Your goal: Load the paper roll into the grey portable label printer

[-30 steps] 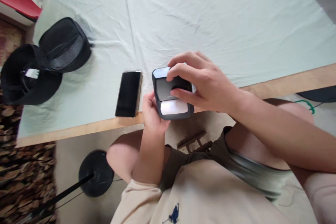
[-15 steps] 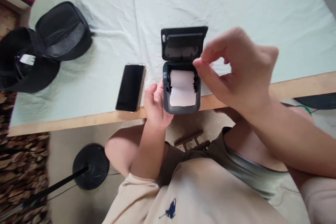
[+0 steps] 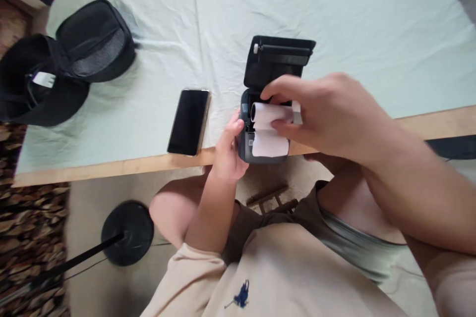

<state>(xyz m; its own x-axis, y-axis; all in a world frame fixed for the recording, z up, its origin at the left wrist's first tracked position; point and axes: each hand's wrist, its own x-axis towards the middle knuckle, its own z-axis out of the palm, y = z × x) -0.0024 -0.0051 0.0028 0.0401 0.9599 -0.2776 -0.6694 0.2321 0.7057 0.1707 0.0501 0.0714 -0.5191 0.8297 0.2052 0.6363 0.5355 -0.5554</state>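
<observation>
- White paper roll point(image 3: 267, 112), pinched in the right-hand grip point(image 3: 330, 114)
- Dark device point(image 3: 247, 152), held in the left-hand grip point(image 3: 227, 152); its label point(image 3: 251, 142) too small to read
- Navy shirt emblem point(image 3: 242, 295)

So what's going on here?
A person is working bare-handed at a cloth-covered table. The left grip holds a small dark device near the table's edge, its lid swung open. The right grip has thumb and finger on the white paper roll at the device's opening; whether the roll is lifted clear, I can't tell. A dark-screened phone lies to the left, and an open black case farther left.
</observation>
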